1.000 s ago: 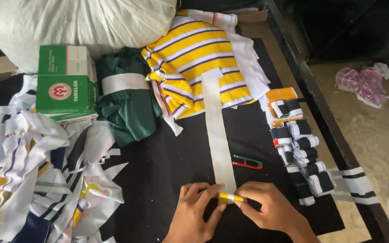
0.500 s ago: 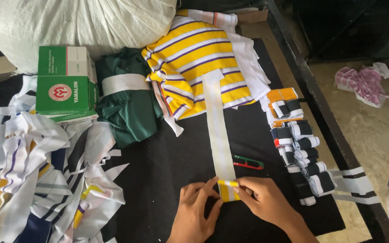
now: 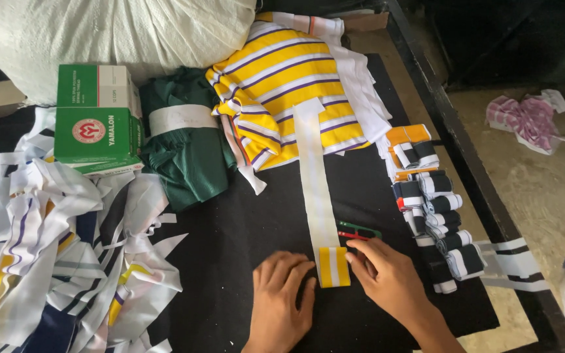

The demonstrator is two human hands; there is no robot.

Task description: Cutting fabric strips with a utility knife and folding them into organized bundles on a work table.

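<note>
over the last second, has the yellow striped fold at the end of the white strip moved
Yes. The yellow striped fold has grown and rolled up the white strip, away from the person, closer to the red and green clippers.

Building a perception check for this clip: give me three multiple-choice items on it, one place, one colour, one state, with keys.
1. Where do the green boxes stand?
A. on the floor, right
B. at the table's far left, beside the green fabric bundle
C. on the striped shirt

2. What colours show on the folded end of the white strip?
A. yellow and white
B. red and black
C. all green

3. How are the hands placed?
A. both lifted off the table
B. one holds the small snips
C. left hand and right hand lie flat on either side of the folded end

Key: 1 B, the boxes sit against the bundle at the left. 2 A, yellow bands flank a white one. 3 C, the fingertips press at the fold's edges; the red-and-green snips lie untouched just beyond.
</note>
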